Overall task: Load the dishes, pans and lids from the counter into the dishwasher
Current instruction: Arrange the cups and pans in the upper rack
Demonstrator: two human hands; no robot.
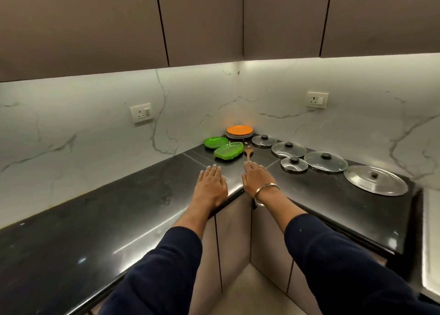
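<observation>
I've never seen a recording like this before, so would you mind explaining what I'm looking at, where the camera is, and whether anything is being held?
There is no machine here: a person wears a wide-angle camera on the head, looking forward and down, so you see their own arms. The left hand and the right hand lie flat with straight fingers on the inner corner of a black counter; neither holds anything. The right fingertips reach about to the handle end of a wooden spoon; whether they touch it is unclear. Further back sit two piles of green plates and a pile topped by an orange plate. To the right lie five lids, four glass and one larger metal. No dishwasher is in view.
</observation>
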